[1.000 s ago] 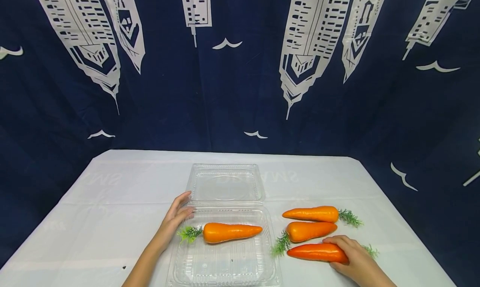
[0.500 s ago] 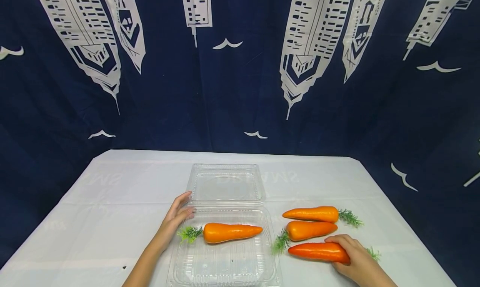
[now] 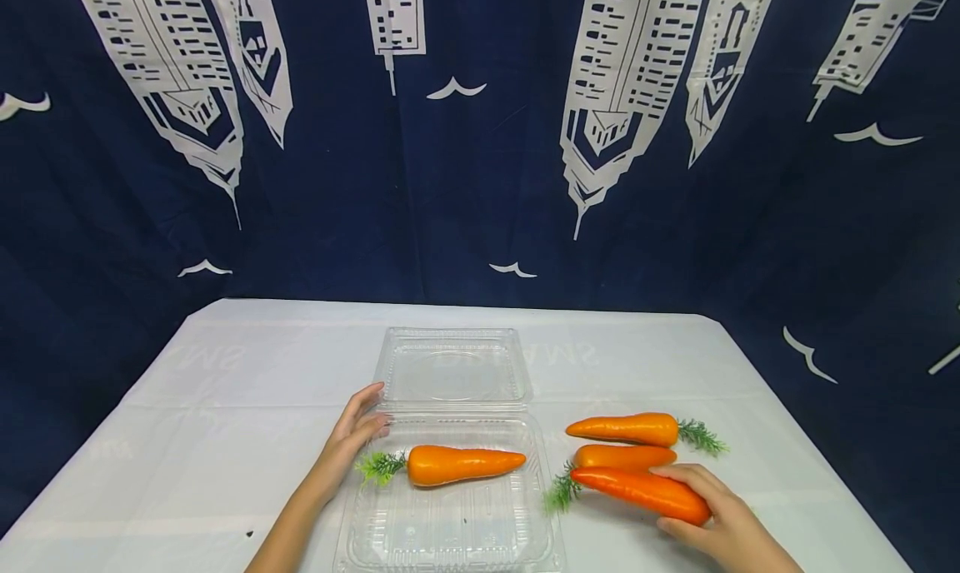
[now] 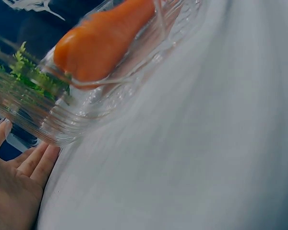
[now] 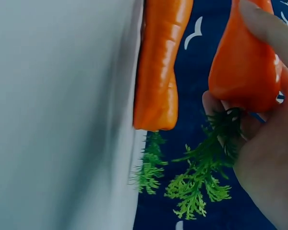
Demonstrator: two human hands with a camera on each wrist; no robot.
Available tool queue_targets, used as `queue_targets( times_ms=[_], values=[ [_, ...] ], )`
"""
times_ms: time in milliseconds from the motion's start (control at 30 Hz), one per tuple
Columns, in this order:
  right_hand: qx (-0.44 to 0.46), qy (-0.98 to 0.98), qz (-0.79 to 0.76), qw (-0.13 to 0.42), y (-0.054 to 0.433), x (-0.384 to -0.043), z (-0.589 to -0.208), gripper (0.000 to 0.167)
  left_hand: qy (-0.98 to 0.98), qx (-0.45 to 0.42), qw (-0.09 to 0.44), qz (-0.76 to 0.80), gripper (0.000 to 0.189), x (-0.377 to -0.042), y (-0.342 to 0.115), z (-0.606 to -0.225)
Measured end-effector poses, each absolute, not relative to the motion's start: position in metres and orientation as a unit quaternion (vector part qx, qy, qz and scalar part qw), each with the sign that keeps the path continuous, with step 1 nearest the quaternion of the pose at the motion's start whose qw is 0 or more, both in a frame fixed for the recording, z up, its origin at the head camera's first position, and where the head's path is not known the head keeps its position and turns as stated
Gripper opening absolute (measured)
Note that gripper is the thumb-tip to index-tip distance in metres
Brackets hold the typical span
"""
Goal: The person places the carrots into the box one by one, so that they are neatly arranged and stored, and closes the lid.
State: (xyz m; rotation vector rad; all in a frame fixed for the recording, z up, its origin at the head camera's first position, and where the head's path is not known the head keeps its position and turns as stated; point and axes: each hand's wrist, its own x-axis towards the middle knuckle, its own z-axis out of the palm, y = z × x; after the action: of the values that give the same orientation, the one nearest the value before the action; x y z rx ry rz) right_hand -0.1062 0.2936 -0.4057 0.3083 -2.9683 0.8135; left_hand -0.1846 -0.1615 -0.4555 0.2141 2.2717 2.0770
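Observation:
My right hand (image 3: pixel 720 510) grips a red-orange toy carrot (image 5: pixel 245 62) by its thick end, thumb on one side and fingers on the other. In the head view the carrot is raised at a slant, its tip over the carrot behind. Its green leaves (image 5: pixel 201 172) hang below the palm in the right wrist view. At the clear plastic clamshell box (image 3: pixel 450 531), my left hand (image 3: pixel 348 440) touches the left edge near the hinge with fairly straight fingers (image 4: pixel 43 165). Across the box base lies an orange carrot (image 3: pixel 461 465), leaves to the left.
Right of the box, two orange carrots lie on the white table: a far carrot (image 3: pixel 626 428) with leaves to the right, and a nearer carrot (image 3: pixel 630 456), partly hidden by the held one. The box's lid (image 3: pixel 453 365) lies folded back. A navy printed cloth (image 3: pixel 465 190) hangs behind.
My right hand has lifted the red-orange carrot off the table and tilted it, so it now overlaps the nearer orange carrot. My left hand and the box have stayed put.

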Motion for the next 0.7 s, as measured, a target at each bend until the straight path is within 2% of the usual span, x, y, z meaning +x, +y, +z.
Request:
queue_targets(
  times_ms=[333,700],
  values=[
    [0.147,-0.94,0.28,0.132,0.284,-0.098,-0.399,0.048,0.736,0.083,0.02,0.671,0.051,-0.185,-0.163,-0.456],
    [0.138,-0.932,0.274,0.193,0.267,-0.092,-0.388,0.055,0.737,0.08,0.02,0.671,0.05,-0.184,-0.162,-0.454]
  ],
)
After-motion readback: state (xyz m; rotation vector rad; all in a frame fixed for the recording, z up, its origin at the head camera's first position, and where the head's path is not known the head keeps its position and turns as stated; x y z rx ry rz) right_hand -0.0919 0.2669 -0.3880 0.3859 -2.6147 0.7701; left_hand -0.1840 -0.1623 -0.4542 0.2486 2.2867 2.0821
